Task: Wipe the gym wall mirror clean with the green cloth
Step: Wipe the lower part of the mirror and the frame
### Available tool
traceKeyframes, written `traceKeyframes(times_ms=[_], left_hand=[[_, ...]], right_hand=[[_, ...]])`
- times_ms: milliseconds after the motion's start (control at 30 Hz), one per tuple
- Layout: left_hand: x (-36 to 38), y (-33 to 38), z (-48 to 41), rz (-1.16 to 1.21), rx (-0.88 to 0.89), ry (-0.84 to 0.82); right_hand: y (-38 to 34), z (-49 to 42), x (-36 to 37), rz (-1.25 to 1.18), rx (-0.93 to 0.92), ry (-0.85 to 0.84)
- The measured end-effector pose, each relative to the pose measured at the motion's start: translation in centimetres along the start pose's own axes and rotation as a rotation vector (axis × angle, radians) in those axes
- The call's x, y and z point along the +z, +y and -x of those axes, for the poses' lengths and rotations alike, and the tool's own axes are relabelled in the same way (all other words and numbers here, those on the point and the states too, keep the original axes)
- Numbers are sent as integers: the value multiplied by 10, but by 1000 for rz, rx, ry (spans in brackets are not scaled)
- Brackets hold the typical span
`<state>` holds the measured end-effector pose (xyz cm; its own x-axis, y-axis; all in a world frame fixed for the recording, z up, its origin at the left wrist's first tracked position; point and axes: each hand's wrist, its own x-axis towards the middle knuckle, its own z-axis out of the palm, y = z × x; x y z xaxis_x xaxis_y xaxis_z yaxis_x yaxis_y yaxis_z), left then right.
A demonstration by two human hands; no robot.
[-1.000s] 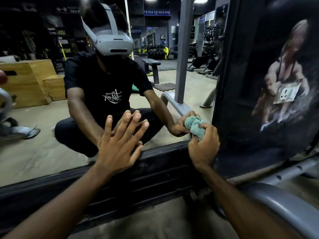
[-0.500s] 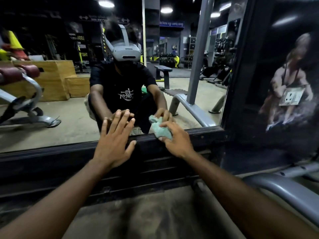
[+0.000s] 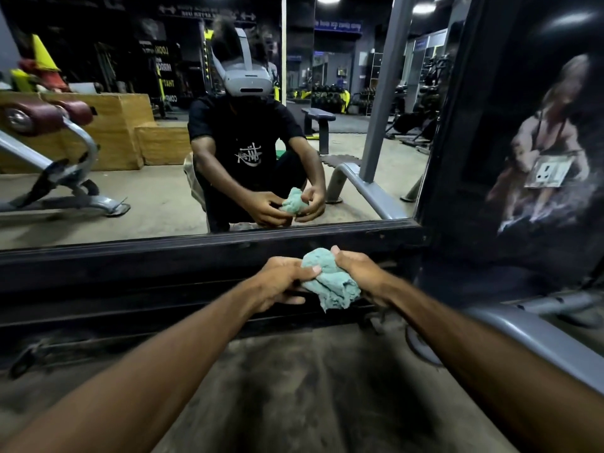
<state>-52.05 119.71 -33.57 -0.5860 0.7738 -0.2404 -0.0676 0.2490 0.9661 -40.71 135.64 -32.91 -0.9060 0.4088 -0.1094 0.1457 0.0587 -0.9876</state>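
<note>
The wall mirror (image 3: 157, 197) fills the upper left of the head view, with a black frame along its bottom edge. It reflects a crouching person holding a cloth. The green cloth (image 3: 328, 282) is bunched up in front of the frame, away from the glass. My left hand (image 3: 281, 284) grips its left side with the thumb on top. My right hand (image 3: 358, 273) grips its right side, fingers curled round it. Both hands hang below the mirror's lower edge.
A dark poster panel (image 3: 523, 158) with a wall socket (image 3: 549, 173) stands right of the mirror. A grey machine bar (image 3: 536, 335) runs along the floor at the lower right. The concrete floor (image 3: 294, 387) lies beneath my arms.
Both hands have come off the mirror and drawn back and down. My left hand, flat on the glass before, now grips the cloth together with my right.
</note>
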Motion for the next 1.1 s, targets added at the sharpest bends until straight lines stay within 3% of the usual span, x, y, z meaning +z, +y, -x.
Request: traceKeyframes(times_ms=[167, 300, 367, 433, 500, 600, 700, 800, 900, 933, 1000, 1067, 1100], left_hand=[[-1, -1, -2, 99, -9, 123], [-3, -5, -2, 220, -16, 167], [-5, -6, -1, 299, -14, 186], [-9, -6, 0, 360, 2, 159], [-13, -4, 1, 352, 15, 121], [-19, -1, -1, 218, 4, 146], [-21, -1, -3, 90, -6, 185], [-16, 1, -5, 15, 0, 170], [-10, 7, -6, 44, 3, 98], [-7, 10, -6, -15, 23, 83], [0, 15, -7, -150, 36, 81], [14, 23, -10, -162, 39, 107], [21, 27, -12, -119, 43, 133]], right_hand=[[-1, 8, -1, 156, 61, -57], [-2, -8, 6, 241, -171, 180], [-5, -7, 7, 215, -229, 113], [-6, -1, 9, 170, -191, -20], [-2, 1, 10, 214, -165, -38], [3, -7, 7, 147, -146, 120], [-2, -11, 2, 45, -1, 257], [-4, -4, 0, -36, 182, 147], [-1, -1, -9, -37, 121, 12], [0, -3, -13, 8, 68, 48], [6, -11, -17, 184, -15, 298], [9, -16, -23, 370, -146, 577], [9, -15, -24, 411, -235, 609]])
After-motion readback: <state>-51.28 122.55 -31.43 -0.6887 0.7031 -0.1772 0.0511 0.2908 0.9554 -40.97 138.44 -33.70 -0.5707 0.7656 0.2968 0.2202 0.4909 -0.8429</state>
